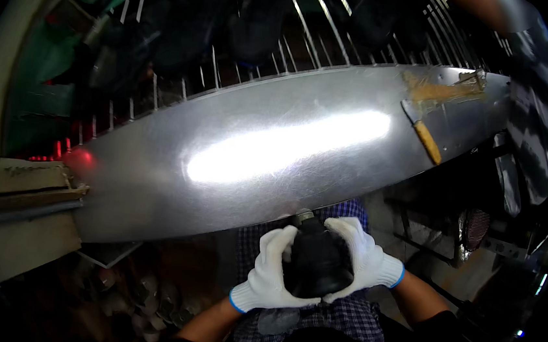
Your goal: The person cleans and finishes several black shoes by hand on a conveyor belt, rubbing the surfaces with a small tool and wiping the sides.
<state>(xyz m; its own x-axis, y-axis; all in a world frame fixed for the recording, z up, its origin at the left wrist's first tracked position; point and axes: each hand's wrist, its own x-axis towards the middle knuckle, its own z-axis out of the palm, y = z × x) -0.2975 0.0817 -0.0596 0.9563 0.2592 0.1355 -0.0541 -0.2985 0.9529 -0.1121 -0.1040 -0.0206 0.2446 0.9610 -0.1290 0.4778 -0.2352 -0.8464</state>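
Observation:
A black, rounded thing [317, 259], which looks like a shoe, is held upright over my lap, close to the near edge of the metal table [155, 193]. My left hand [270, 268], in a white knitted glove with a blue cuff, is curled around its left side. Gloved the same way, my right hand [364, 257] wraps its right side. Both thumbs come close together at its near end. A small greyish piece [304, 216] shows at its far end, against the table edge. My palms hide its sides.
A knife-like tool with a yellow handle [428, 142] lies on the table, near a tan stained patch [447, 92]. Dark shoes [254, 26] stand on a barred rack beyond. Another person's arm [480, 8] is at upper right. Grey rounded pieces [145, 300] lie below left.

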